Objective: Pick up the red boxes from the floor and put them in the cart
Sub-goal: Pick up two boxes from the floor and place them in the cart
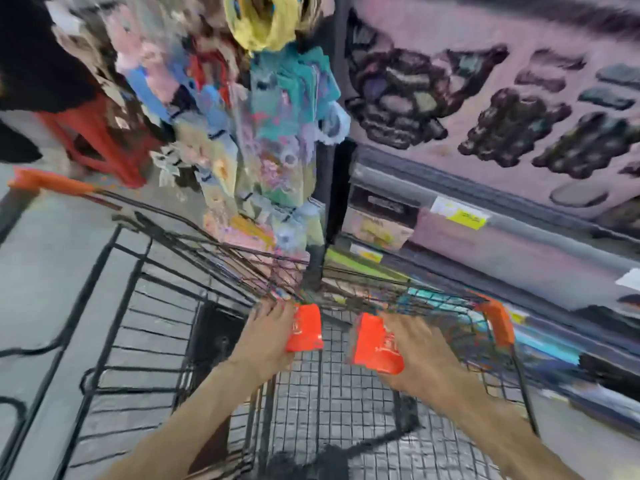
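Both my arms reach forward over the black wire cart [145, 271]. My left hand [266, 337] grips one red box [304, 329] by its left side. My right hand [419, 348] is wrapped around a second red box [375, 348] from the right. Both boxes hang inside the basket, above its mesh floor [329, 403], a little apart from each other. The picture is heavily smeared, so print on the boxes cannot be read.
The cart has orange corner caps [497, 322] and an orange handle [48, 183]. A rack of colourful hanging goods [263, 133] stands right behind the cart. Shelves with price tags [460, 213] run along the right. A red stool [100, 140] stands at far left on the grey floor.
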The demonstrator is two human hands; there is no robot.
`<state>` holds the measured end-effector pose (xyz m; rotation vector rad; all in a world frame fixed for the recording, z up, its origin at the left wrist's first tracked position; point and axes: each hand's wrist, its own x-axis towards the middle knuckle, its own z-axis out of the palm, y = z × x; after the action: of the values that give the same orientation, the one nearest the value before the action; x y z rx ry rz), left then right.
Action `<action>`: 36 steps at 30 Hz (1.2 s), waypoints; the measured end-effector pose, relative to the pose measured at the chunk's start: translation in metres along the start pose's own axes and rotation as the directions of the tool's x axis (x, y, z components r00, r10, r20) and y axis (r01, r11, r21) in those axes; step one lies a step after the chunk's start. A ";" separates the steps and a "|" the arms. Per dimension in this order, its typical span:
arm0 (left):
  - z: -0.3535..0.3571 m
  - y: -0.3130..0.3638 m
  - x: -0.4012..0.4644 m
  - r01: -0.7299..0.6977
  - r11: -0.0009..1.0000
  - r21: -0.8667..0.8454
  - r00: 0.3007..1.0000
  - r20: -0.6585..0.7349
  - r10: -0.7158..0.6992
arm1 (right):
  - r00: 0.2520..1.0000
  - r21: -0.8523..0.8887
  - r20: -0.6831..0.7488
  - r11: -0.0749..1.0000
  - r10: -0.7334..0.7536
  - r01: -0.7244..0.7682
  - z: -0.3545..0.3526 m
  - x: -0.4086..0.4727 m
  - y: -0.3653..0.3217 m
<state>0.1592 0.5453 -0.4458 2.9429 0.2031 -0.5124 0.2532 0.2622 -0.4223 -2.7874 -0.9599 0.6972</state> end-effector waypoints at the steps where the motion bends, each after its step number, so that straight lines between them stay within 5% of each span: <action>1: 0.012 -0.004 0.010 -0.010 1.000 0.013 1.000 0.004 0.010 | 1.000 0.004 0.005 1.000 0.003 -0.003 0.012 0.006 0.002; 16: 0.112 -0.042 0.073 -0.054 0.998 -0.017 0.999 -0.009 0.054 | 1.000 0.023 0.018 1.000 -0.017 0.017 0.080 0.055 0.003; 36: 0.124 -0.067 0.079 -0.064 0.996 -0.068 0.994 -0.090 0.058 | 0.999 -0.029 0.017 0.998 -0.049 0.050 0.122 0.146 -0.051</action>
<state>0.1825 0.5984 -0.5966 2.8947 0.1380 -0.3606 0.2705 0.3861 -0.5744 -2.7771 -1.0470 0.7055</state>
